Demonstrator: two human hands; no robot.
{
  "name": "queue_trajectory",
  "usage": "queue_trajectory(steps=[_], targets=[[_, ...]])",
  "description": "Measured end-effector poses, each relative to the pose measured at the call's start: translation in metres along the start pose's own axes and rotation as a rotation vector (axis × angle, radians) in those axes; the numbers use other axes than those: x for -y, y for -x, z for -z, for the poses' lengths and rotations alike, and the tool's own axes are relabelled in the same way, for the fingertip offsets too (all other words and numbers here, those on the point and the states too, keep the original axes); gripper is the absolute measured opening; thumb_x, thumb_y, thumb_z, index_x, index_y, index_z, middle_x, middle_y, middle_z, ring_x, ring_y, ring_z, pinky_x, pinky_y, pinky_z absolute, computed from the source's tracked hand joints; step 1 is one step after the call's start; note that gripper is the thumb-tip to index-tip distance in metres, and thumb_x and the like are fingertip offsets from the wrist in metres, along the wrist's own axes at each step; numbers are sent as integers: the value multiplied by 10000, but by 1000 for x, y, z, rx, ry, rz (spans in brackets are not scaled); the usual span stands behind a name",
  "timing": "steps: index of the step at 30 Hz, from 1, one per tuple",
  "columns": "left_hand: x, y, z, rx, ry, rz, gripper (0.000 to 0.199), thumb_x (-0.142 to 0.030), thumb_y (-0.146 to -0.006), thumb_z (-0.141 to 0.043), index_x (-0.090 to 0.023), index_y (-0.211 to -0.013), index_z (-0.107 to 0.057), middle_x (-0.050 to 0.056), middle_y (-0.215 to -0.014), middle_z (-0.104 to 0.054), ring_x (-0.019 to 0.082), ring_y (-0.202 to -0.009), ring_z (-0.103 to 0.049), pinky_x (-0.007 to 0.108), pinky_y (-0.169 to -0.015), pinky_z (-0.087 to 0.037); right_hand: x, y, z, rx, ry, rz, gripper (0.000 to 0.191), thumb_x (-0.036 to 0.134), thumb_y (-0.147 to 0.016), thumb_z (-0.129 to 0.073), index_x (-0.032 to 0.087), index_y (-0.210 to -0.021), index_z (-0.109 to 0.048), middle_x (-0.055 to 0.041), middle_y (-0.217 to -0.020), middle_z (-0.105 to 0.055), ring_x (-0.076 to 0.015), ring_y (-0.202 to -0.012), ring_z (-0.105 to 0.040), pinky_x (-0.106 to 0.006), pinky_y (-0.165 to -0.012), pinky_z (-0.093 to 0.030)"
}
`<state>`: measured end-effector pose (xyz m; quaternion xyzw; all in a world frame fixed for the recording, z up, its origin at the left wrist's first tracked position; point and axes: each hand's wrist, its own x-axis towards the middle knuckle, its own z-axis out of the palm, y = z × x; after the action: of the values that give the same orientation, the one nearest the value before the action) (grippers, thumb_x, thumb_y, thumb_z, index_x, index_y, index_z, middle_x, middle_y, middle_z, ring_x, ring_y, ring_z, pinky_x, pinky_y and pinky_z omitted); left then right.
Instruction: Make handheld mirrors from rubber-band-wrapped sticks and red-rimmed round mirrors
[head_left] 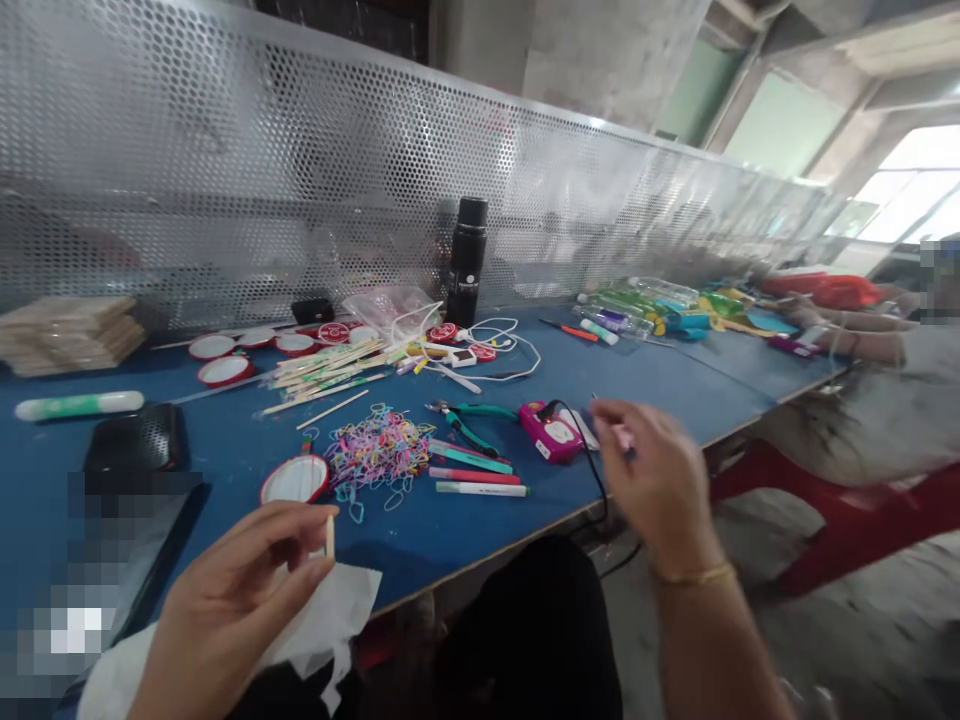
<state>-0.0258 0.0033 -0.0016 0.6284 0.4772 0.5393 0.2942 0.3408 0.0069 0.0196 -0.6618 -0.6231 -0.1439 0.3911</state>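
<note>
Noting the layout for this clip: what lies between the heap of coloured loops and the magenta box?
In the head view, teal-handled pliers lie between the heap and the box, with pens nearer the person.

A heap of tiny, bright, bendy loops (pixel 382 450) sits on the flat blue table (pixel 442 535). Left and nearer, the left hand (pixel 232 590) pinches a short, pale wooden stick (pixel 330 537). Right of the heap, past teal-handled metal pliers (pixel 480 412), is the blurry right hand (pixel 660 470).
</note>
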Motion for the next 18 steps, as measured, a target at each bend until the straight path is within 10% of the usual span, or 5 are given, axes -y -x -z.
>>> queue_trajectory(steps=[4, 9, 14, 18], targets=[[1, -2, -3, -18, 180, 74, 210, -308, -721, -851, -285, -928, -822, 17, -980, -719, 155, -845, -626, 231, -738, -500, -86, -23, 9, 425, 627, -300, 474, 257, -955, -499, 246, -1413, -622, -181, -1298, -691, -416, -1205, -616, -563, -982, -471], [11, -8, 1, 61, 186, 42, 256, -276, -707, -869, -268, -960, -831, 39, -976, -730, 162, -810, -644, 235, -695, -528, -128, -34, -12, 776, 678, -292, 617, 160, -918, -453, 321, -1510, -509, -140, -1412, -633, -380, -1289, -599, -522, -1011, -442], [4, -9, 7, 51, 155, -14, 228, -299, -772, -837, -250, -993, -817, 40, -934, -708, 165, -829, -639, 244, -734, -542, -145, -44, -22, 724, 557, -115, 543, 86, -823, -512, 208, -1334, -650, -182, -1205, -717, -343, -1162, -666, -444, -940, -449], [-7, -9, 11, 113, 127, -128, 225, -255, -822, -802, -271, -1047, -808, 34, -891, -691, 159, -808, -633, 249, -725, -535, -151, -33, -8, 438, 264, -192, 254, 155, -813, -580, 183, -1005, -743, -170, -908, -751, -269, -842, -713, -413, -795, -439]])
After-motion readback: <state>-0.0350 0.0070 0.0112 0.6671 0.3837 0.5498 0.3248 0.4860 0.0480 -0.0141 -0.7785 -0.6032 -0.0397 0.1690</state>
